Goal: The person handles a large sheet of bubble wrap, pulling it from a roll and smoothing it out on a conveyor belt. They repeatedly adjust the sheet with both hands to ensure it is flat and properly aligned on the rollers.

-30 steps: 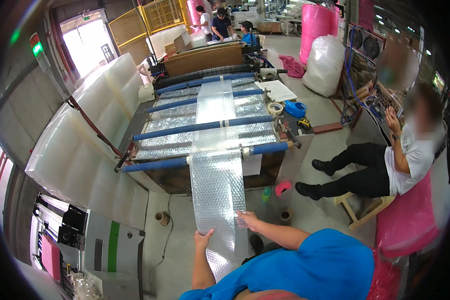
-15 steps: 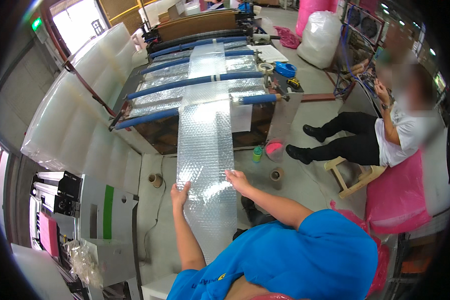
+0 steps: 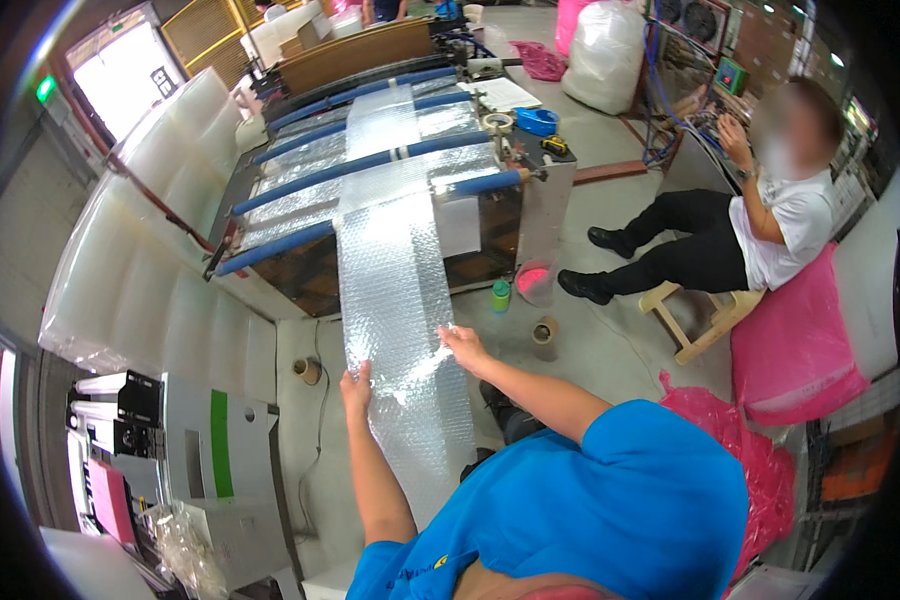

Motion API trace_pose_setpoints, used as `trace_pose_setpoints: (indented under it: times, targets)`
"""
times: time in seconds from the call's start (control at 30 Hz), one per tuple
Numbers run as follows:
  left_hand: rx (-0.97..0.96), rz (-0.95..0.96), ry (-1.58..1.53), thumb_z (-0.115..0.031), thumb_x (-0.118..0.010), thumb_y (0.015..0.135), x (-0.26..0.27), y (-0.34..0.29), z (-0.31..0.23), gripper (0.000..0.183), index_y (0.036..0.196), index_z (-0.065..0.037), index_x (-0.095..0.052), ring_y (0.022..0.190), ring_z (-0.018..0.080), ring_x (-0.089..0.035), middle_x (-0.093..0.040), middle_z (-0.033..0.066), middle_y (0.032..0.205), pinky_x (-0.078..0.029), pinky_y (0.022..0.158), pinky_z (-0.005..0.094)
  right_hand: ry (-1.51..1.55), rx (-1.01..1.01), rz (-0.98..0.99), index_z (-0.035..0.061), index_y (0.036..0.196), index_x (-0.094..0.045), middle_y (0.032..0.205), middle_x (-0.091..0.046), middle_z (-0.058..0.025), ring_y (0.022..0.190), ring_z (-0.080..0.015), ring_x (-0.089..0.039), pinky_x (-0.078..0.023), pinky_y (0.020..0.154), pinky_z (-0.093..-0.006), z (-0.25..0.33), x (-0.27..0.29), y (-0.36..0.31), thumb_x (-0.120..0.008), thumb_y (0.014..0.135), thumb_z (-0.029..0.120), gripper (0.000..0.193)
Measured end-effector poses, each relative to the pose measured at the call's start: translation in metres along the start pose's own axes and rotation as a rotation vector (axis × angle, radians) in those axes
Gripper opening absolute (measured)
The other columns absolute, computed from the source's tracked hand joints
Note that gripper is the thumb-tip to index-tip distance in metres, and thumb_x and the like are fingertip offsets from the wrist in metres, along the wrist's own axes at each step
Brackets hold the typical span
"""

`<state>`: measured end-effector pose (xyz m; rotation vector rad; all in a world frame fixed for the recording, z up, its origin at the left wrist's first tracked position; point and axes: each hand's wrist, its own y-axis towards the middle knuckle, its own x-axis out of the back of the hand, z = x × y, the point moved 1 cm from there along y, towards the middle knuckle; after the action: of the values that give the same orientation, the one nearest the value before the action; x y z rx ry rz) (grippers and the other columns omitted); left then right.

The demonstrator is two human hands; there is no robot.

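A long strip of clear bubble wrap runs from a roller machine down toward my body. By its left edge, my left hand grips the strip between thumb and fingers. A little farther up, my right hand pinches the right edge. Between the two hands the wrap lies fairly flat and shiny. Its far end passes over blue rollers on the machine, and its near end drops out of sight beneath my blue shirt.
Right of me a person sits on a low wooden stool. Large wrapped rolls line the left side. A green bottle and cardboard cores stand on the floor. Blue tape lies on the machine's corner.
The whole view has shifted slightly, with the machine now farther left and higher in it. Both hands keep their hold on the bubble wrap's edges.
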<state>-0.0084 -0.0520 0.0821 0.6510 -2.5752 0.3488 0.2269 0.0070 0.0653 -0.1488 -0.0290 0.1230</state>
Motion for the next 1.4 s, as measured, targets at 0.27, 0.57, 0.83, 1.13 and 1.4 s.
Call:
trace_pose_setpoints:
  times: [0.27, 0.57, 0.83, 1.13, 1.4]
  targets:
    - [0.024, 0.032, 0.219, -0.041, -0.050, 0.073, -0.026, 0.007, 0.020, 0.062, 0.103, 0.012, -0.041, 0.098, 0.0309, -0.045, -0.047, 0.0260, 0.102, -0.033, 0.084, 0.0342, -0.172, -0.012, 0.176, 0.0005, 0.066, -0.055, 0.055, -0.050, -0.0048, 0.052, -0.0107, -0.043, -0.037, 0.049, -0.0272, -0.035, 0.030, 0.024, -0.052, 0.074, 0.037, 0.037]
    - [0.071, 0.143, 0.281, -0.040, -0.047, 0.075, -0.060, 0.041, 0.067, 0.063, 0.105, 0.013, -0.038, 0.101, 0.0350, -0.041, -0.042, 0.0282, 0.106, -0.031, 0.086, 0.0359, -0.492, -0.159, 0.284, 0.0070, 0.068, -0.060, 0.060, -0.056, -0.0089, 0.057, -0.0181, -0.053, -0.041, 0.056, -0.0312, -0.048, 0.039, 0.055, -0.057, 0.068, 0.039, 0.032]
    - [0.205, 0.193, 0.438, -0.041, -0.047, 0.075, -0.077, 0.051, 0.088, 0.060, 0.102, 0.013, -0.041, 0.098, 0.0359, -0.043, -0.046, 0.0277, 0.101, -0.033, 0.084, 0.0371, -0.708, -0.116, 0.512, 0.0092, 0.069, -0.061, 0.060, -0.057, -0.0056, 0.057, -0.0175, -0.054, -0.041, 0.054, -0.0311, -0.066, 0.044, 0.077, -0.057, 0.066, 0.042, 0.033]
    - [0.173, 0.222, 0.219, -0.046, -0.047, 0.072, -0.092, 0.123, 0.080, 0.063, 0.103, 0.008, -0.043, 0.098, 0.0355, -0.044, -0.046, 0.0276, 0.101, -0.035, 0.082, 0.0369, -0.506, -0.166, 0.331, 0.0074, 0.076, -0.061, 0.070, -0.059, -0.0081, 0.066, -0.0183, -0.056, -0.042, 0.062, -0.0280, -0.049, 0.043, 0.136, -0.056, 0.069, 0.035, 0.029]
    - [0.062, 0.081, 0.243, -0.047, -0.045, 0.072, -0.107, 0.181, -0.024, 0.065, 0.105, 0.009, -0.041, 0.100, 0.0367, -0.042, -0.045, 0.0275, 0.103, -0.034, 0.083, 0.0360, -0.276, 0.062, 0.093, 0.0011, 0.077, -0.056, 0.067, -0.057, -0.0046, 0.059, -0.0103, -0.052, -0.041, 0.055, -0.0239, -0.014, 0.042, 0.199, -0.054, 0.074, 0.024, 0.023]
